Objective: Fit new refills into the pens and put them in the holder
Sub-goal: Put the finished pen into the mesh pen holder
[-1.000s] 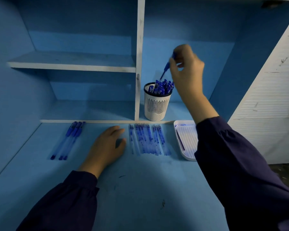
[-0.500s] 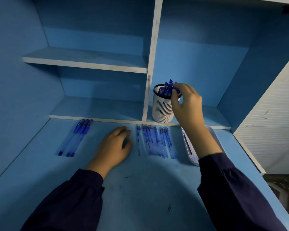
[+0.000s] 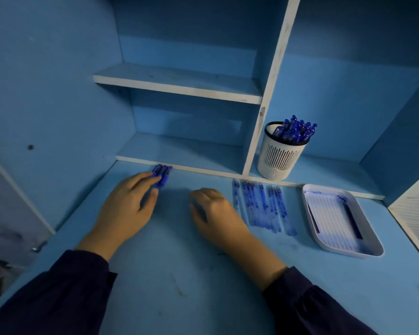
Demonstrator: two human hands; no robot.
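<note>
- Because the loose pens (image 3: 164, 173) lie in a tight bunch at the far left of the desk (image 3: 179, 274), right against the shelf edge, the left hand (image 3: 128, 206) stretches out flat to them. Its fingers are straight and their tips lie on the barrels; nothing is pinched or lifted yet.
- The right hand (image 3: 215, 213) rests on the desk between those pens and the refills (image 3: 261, 206), its fingers loosely bent and holding nothing. It sits just beside the refills, likely so that it can draw one when a barrel is opened.
- The refills lie side by side in a neat row, thin clear tubes streaked with blue ink. Laid parallel like this, one can be slid out without disturbing the others.
- The holder (image 3: 278, 158) stands upright in the right compartment of the shelf, a white cup with slotted walls and a dotted base band. The finished pens (image 3: 296, 131) lean in it, caps up, glossy blue.
- The tray (image 3: 334, 213), white with rounded corners and a ridged floor, sits to the right of the refills. Two dark sticks lie along its sides, probably spent refills.
- The desk is matt blue and scuffed.
</note>
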